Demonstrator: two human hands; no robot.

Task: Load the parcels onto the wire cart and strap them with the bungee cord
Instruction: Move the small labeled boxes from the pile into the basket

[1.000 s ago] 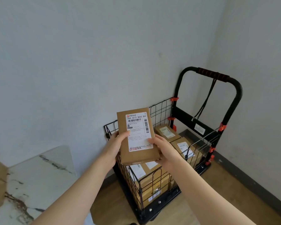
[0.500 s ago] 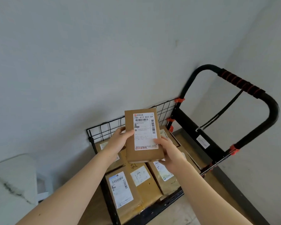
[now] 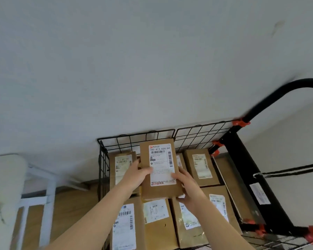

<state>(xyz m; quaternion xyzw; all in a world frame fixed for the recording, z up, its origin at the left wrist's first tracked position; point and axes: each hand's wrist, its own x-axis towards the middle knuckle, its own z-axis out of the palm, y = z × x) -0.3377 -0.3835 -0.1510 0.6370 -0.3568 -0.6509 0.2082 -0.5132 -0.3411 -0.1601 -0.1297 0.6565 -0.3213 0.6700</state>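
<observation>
A pale grey wall (image 3: 152, 60) fills the upper half. Against it stands a black wire-mesh cart (image 3: 197, 138) with orange clips, its floor packed with labelled brown cardboard boxes (image 3: 200, 166). A blurred white marble-topped table (image 3: 5, 177) sits far left. Over the packed layer, near the cart's back mesh, a flat brown cardboard parcel (image 3: 161, 170) is held label-up: the left hand (image 3: 135, 175) closes its grip on the left edge, the right hand (image 3: 188, 188) on the lower right corner. A thin black bungee cord (image 3: 287, 171) runs off right.
</observation>
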